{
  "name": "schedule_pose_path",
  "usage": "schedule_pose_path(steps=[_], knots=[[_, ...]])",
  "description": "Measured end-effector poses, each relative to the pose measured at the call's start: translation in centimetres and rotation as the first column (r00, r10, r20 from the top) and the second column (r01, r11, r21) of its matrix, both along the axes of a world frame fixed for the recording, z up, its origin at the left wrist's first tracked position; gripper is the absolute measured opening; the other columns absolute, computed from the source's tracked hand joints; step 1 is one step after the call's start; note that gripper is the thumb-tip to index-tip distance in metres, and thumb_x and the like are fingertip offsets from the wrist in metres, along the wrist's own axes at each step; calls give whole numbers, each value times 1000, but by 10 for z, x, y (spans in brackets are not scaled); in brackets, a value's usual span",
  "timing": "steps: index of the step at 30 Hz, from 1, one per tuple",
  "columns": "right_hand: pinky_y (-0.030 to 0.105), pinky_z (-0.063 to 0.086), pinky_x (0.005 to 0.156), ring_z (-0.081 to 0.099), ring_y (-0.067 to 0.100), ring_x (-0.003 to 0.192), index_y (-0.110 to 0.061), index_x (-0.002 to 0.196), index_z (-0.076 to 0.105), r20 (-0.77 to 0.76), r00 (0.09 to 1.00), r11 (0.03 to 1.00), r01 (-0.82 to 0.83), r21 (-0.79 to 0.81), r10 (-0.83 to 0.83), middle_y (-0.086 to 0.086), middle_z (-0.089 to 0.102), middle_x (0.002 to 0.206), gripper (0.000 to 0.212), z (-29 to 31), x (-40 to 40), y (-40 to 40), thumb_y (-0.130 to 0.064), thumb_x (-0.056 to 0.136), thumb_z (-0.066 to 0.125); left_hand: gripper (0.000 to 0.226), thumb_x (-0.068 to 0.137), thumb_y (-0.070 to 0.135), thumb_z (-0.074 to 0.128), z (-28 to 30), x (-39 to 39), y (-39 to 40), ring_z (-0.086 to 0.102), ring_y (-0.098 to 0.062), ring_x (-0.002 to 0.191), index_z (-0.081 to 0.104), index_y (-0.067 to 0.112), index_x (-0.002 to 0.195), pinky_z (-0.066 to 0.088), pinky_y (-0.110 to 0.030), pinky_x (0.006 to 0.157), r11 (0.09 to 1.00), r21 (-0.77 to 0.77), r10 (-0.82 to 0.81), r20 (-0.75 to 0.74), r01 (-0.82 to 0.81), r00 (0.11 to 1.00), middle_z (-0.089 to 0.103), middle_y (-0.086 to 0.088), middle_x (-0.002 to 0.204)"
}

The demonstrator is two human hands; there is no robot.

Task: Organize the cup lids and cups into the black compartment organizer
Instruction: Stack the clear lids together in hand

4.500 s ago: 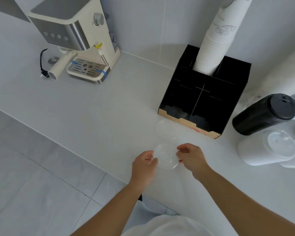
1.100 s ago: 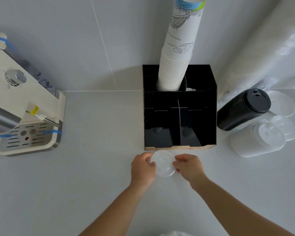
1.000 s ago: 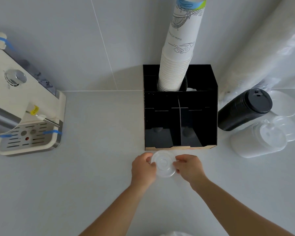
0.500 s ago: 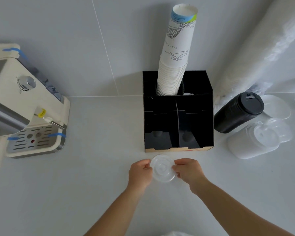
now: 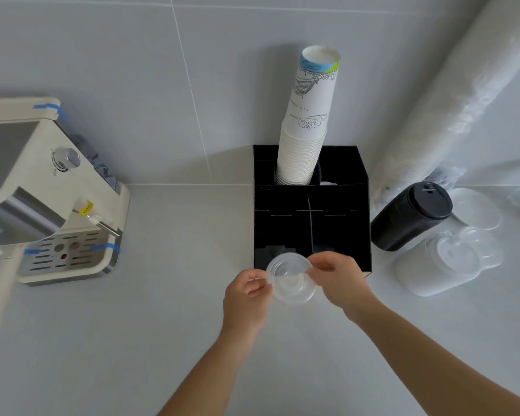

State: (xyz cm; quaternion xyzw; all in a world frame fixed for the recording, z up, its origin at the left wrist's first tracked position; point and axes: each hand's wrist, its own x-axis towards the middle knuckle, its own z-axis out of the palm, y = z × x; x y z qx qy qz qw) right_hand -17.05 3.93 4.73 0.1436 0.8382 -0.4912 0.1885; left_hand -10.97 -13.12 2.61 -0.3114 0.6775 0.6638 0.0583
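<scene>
I hold a clear plastic lid between both hands, tilted, just in front of the black compartment organizer. My left hand pinches its left edge and my right hand pinches its right edge. The lid overlaps the organizer's front left compartment. A tall stack of white paper cups stands in the organizer's back compartment. To the right lie a sleeve of black lids and a sleeve of clear lids.
A cream espresso machine stands at the left on the white counter. A long plastic-wrapped sleeve of cups leans against the wall at the right. A white round lid lies behind the black lids.
Both hands have lifted the clear lid off the counter and carried it forward to the organizer's front edge. The view has tipped down slightly.
</scene>
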Motion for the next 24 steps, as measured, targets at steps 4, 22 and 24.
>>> schedule_pose_path(steps=[4, 22, 24], knots=[[22, 52, 63, 68, 16, 89, -22, 102, 72, -31, 990, 984, -133, 120, 138, -5, 73, 96, 20, 15, -25, -10, -12, 86, 65, 15, 80, 12, 66, 3, -15, 1, 74, -23, 79, 66, 27, 80, 56, -36, 75, 998, -44, 34, 14, -33, 999, 74, 1, 80], [38, 49, 81, 64, 36, 103, 1, 115, 66, 243, 819, 666, -566, 485, 519, 21, 68, 116, 33, 2, -113, -71, -8, 92, 44, 18, 95, 46, 46, 14, -56, 17, 47, -5, 95, 53, 36, 83, 36, -29, 100, 925, 379, -69, 231, -24, 970, 52, 20, 90], [40, 46, 85, 56, 33, 94, 6, 121, 62, 272, 863, 774, -504, 383, 427, 23, 65, 117, 36, 1, -116, -76, -11, 97, 41, 23, 98, 50, 41, 14, -63, 18, 45, -7, 107, 55, 33, 96, 32, -30, 109, 916, 398, -65, 249, -41, 966, 54, 19, 95]])
